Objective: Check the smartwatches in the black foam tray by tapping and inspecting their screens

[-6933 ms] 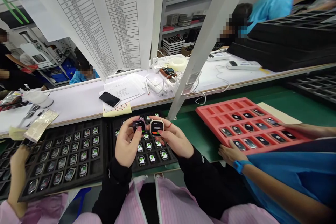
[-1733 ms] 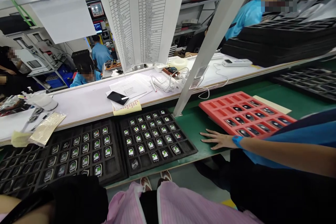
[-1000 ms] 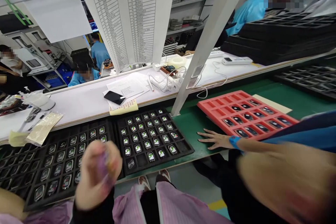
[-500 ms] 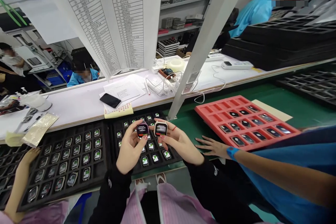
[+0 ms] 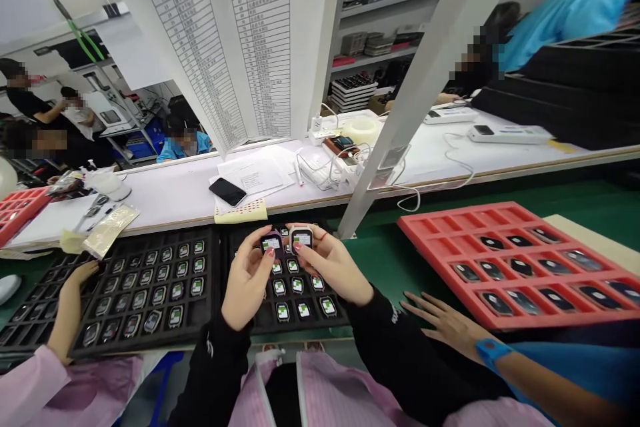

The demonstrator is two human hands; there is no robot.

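Two hands in black sleeves are raised side by side at the centre, over a black foam tray. The left hand (image 5: 247, 283) pinches a square smartwatch body (image 5: 271, 244) between thumb and fingers (image 5: 249, 248), with its lit screen facing up. The right hand (image 5: 333, 273) grips a second smartwatch body (image 5: 301, 237) the same way, its fingers (image 5: 314, 252) closed around the edges. The two watches sit just beside each other, almost touching.

The black foam tray (image 5: 240, 327) lies directly below the hands, and its cells hold rows of watches with pale, green-marked screens. A matching black tray (image 5: 120, 340) sits just to its left, also filled with rows of watches. A co-worker's hand (image 5: 75, 290), with a pink sleeve, rests on that tray's near left side.

To the right, on a green mat (image 5: 380, 267), lies a red tray (image 5: 515, 223) with dark, glossy watches in its nearer cells. Another co-worker's hand (image 5: 443, 323), with a blue wristband, lies open on the mat just in front of the red tray.

Beyond the trays, a white counter (image 5: 160, 197) carries a phone (image 5: 227, 191) on papers, along with white cables.
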